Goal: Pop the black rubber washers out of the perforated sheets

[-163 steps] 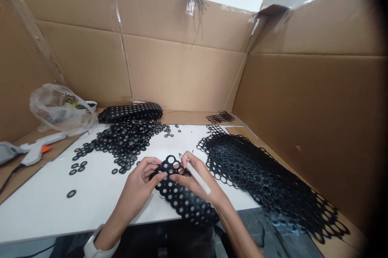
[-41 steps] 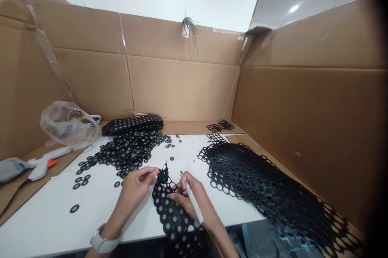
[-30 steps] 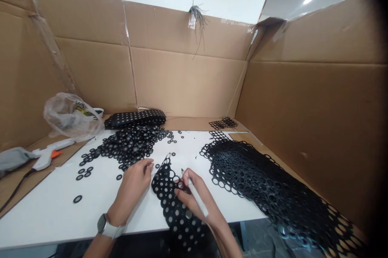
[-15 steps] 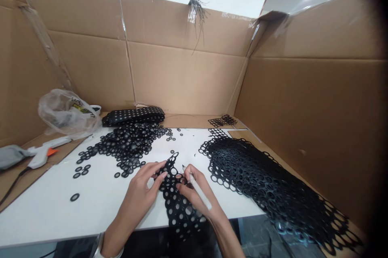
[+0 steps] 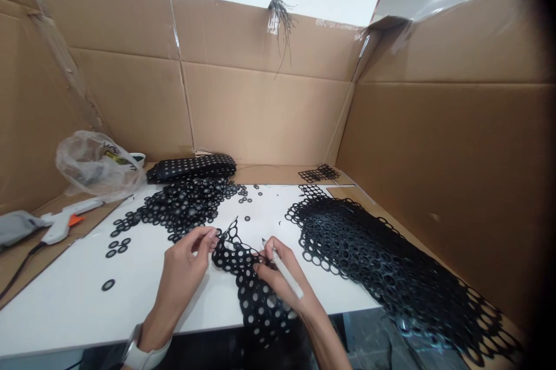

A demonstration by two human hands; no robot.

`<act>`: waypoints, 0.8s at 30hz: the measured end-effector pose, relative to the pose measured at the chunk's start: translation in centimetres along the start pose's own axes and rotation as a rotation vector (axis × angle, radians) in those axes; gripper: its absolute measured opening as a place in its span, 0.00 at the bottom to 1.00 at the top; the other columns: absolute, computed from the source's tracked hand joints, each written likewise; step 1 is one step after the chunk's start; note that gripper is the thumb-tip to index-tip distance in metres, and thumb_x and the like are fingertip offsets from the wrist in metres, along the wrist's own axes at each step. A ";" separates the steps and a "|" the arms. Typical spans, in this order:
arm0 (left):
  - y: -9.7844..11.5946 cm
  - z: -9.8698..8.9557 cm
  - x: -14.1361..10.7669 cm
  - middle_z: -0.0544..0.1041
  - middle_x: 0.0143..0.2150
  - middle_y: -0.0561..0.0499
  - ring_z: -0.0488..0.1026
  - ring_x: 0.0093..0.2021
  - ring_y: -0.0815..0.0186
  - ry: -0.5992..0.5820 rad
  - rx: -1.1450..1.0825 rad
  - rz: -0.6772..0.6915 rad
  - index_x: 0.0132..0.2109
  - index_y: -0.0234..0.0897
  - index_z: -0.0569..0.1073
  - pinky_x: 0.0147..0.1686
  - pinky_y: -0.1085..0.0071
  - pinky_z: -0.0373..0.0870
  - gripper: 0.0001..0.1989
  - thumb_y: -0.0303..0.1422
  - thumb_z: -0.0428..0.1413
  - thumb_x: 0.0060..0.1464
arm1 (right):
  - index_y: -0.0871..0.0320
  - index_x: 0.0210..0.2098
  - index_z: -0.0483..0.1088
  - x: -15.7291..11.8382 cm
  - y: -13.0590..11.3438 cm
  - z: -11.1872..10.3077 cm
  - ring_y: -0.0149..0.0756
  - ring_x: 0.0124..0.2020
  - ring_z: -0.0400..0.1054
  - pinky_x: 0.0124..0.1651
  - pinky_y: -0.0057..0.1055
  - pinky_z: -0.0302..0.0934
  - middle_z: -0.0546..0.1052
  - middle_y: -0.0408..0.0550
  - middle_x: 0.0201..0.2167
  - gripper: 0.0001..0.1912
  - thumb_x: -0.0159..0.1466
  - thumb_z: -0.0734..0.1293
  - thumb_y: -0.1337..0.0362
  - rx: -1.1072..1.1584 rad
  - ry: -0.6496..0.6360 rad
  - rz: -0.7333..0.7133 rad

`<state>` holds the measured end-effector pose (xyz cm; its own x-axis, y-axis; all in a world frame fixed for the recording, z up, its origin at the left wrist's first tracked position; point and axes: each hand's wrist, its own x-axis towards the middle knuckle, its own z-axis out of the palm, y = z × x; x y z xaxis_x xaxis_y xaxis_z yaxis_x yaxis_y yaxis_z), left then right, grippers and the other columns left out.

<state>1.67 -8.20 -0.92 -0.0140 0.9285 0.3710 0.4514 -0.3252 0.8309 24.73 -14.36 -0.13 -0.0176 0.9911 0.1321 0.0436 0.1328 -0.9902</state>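
A black sheet with round holes and discs (image 5: 254, 295) hangs over the front edge of the white table (image 5: 143, 295). My left hand (image 5: 191, 260) is closed in a pinch at its upper left corner; whether a small ring sits between the fingertips is too small to tell. My right hand (image 5: 282, 271) pinches the sheet's right side and also carries a white pen-like tool (image 5: 286, 274), its dark tip pointing up and away. A thin strip of open rings (image 5: 234, 234) stands up from the sheet between my hands.
Loose black rings (image 5: 182, 205) are heaped at the back left, before a folded dotted stack (image 5: 193, 167). Black ring netting (image 5: 382, 254) covers the right side. A glue gun (image 5: 58, 225) and a plastic bag (image 5: 98, 167) lie at the left; cardboard walls (image 5: 264, 109) surround the table.
My left hand has moved left, away from my right hand, and the sheet's upper part is spread further left. My right hand has hardly moved.
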 end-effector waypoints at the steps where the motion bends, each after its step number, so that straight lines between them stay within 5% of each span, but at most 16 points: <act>1: -0.2 0.1 0.3 0.87 0.41 0.49 0.85 0.43 0.56 0.002 -0.019 -0.036 0.46 0.43 0.83 0.46 0.64 0.80 0.20 0.53 0.56 0.67 | 0.52 0.33 0.56 0.0 0.0 0.1 0.35 0.35 0.61 0.39 0.29 0.54 0.63 0.37 0.30 0.15 0.58 0.69 0.66 0.004 -0.001 -0.003; 6: -0.6 0.5 1.8 0.87 0.39 0.47 0.85 0.39 0.56 0.082 -0.059 -0.106 0.46 0.41 0.81 0.44 0.63 0.82 0.22 0.54 0.58 0.65 | 0.52 0.33 0.56 0.2 0.5 0.3 0.36 0.37 0.63 0.39 0.29 0.55 0.66 0.39 0.31 0.14 0.58 0.68 0.67 -0.009 0.004 -0.007; 11: -0.4 -1.5 4.1 0.87 0.43 0.45 0.86 0.39 0.57 0.244 -0.053 -0.081 0.50 0.39 0.80 0.43 0.64 0.82 0.22 0.53 0.56 0.67 | 0.53 0.33 0.58 0.0 1.1 0.1 0.37 0.38 0.65 0.41 0.29 0.56 0.72 0.41 0.36 0.14 0.58 0.70 0.65 -0.006 0.030 0.031; 18: -1.0 -2.4 3.6 0.81 0.63 0.44 0.82 0.54 0.51 0.075 0.206 0.152 0.58 0.43 0.84 0.54 0.57 0.81 0.23 0.50 0.58 0.66 | 0.52 0.35 0.57 0.0 1.3 0.4 0.35 0.36 0.62 0.40 0.29 0.56 0.66 0.38 0.32 0.21 0.61 0.76 0.59 0.043 0.044 0.028; 24: 1.6 0.7 -1.2 0.85 0.57 0.48 0.80 0.58 0.54 -0.227 -0.004 0.224 0.55 0.50 0.86 0.60 0.59 0.78 0.16 0.48 0.60 0.68 | 0.52 0.35 0.57 0.1 0.6 0.7 0.43 0.45 0.71 0.45 0.31 0.61 0.72 0.43 0.37 0.18 0.63 0.74 0.61 0.048 0.015 -0.078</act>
<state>3.06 -9.74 -0.32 0.2849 0.8497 0.4437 0.4174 -0.5267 0.7405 24.08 -14.21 -0.72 -0.0045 0.9779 0.2092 -0.0051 0.2092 -0.9779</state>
